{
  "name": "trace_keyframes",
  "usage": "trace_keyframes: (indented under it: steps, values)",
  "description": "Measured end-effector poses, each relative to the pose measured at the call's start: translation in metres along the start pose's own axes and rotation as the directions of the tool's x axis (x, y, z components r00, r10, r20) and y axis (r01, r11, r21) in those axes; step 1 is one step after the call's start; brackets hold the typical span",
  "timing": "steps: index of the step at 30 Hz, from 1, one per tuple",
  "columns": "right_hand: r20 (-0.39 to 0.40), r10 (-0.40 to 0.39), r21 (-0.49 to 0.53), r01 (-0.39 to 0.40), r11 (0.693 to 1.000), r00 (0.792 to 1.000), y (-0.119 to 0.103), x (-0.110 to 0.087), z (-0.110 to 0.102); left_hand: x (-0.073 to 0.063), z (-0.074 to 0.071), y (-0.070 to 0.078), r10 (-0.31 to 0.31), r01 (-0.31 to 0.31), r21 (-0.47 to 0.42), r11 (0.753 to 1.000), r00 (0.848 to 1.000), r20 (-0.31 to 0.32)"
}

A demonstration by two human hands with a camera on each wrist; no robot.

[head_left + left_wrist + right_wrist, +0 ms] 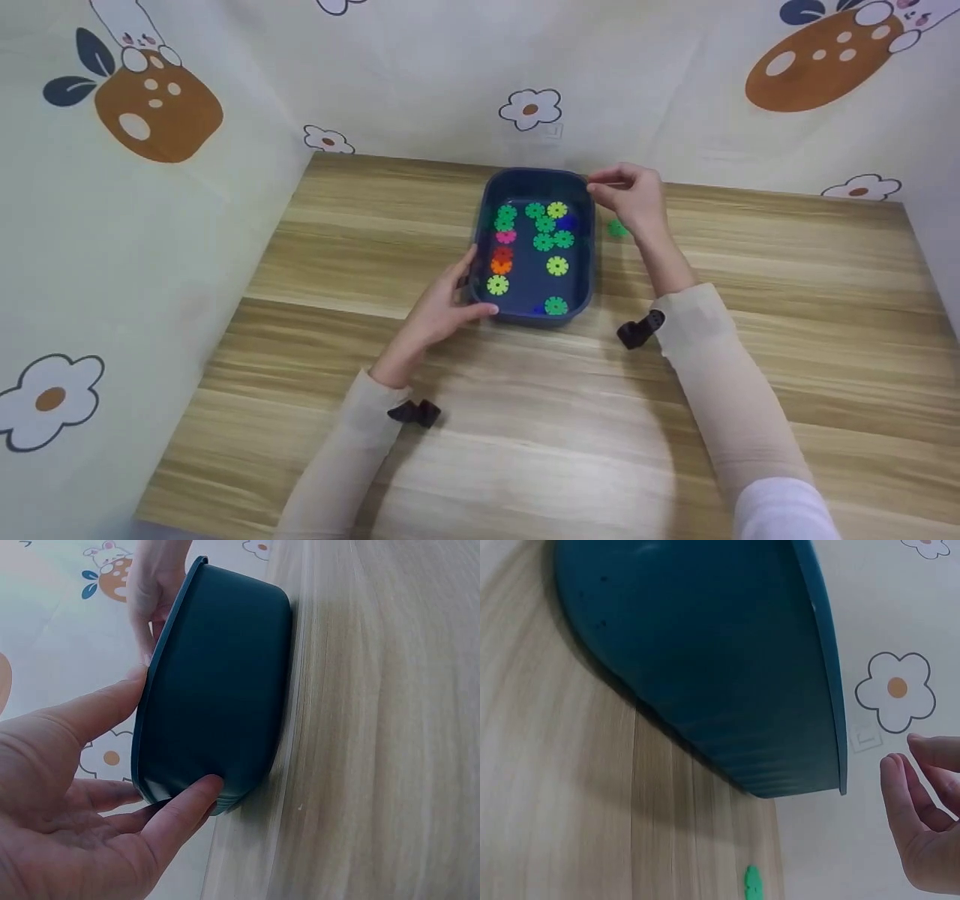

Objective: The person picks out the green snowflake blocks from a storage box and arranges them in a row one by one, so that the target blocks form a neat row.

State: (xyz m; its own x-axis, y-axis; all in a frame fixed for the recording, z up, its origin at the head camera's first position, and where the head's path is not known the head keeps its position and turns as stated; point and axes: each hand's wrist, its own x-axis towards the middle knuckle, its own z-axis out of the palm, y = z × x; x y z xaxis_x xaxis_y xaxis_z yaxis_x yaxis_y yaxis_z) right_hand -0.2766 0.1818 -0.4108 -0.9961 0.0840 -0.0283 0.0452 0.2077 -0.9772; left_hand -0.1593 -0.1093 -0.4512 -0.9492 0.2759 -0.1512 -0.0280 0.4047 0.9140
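A dark blue plastic tub (532, 319) stands on the table, with several gear-edged plastic discs in green, yellow, orange, red, pink and blue inside it. My left hand (442, 304) grips its near left corner, thumb at the front rim and fingers along the left wall; the left wrist view shows the tub's outer wall (217, 675) between them. Beside the far right corner is my right hand (637, 196), its thumb and fingertips (913, 741) bent towards each other with a small gap and nothing between them. A green disc (617, 228) lies on the table below that hand.
The wood-grain table (360, 247) reaches back to a pale wall covering (435, 82) printed with flowers and rabbits. Dark wrist cameras (640, 330) are strapped over both sleeves. Bare wood surrounds the tub to the left and in front.
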Motion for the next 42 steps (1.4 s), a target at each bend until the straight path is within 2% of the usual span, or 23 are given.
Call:
trace_keyframes:
  steps: [13,24,33,42]
  values:
    - [0.056,-0.037,-0.126,0.044,0.991,0.998,-0.003,-0.003,0.019,0.003,0.000,-0.002,0.040,-0.040,-0.021,0.999,0.999,0.010]
    - [0.081,-0.045,-0.130,0.055,0.990,0.996,0.000,-0.003,0.037,0.001,0.000,0.000,0.033,-0.033,0.025,0.999,0.999,0.010]
    - [0.114,-0.073,-0.148,0.089,0.985,0.991,0.002,-0.003,0.054,0.001,-0.001,0.000,0.023,-0.023,0.021,1.000,1.000,0.009]
    - [0.133,-0.075,-0.201,0.101,0.974,0.988,0.010,0.000,0.070,0.002,-0.001,0.000,0.045,-0.045,0.016,0.999,0.999,0.010]
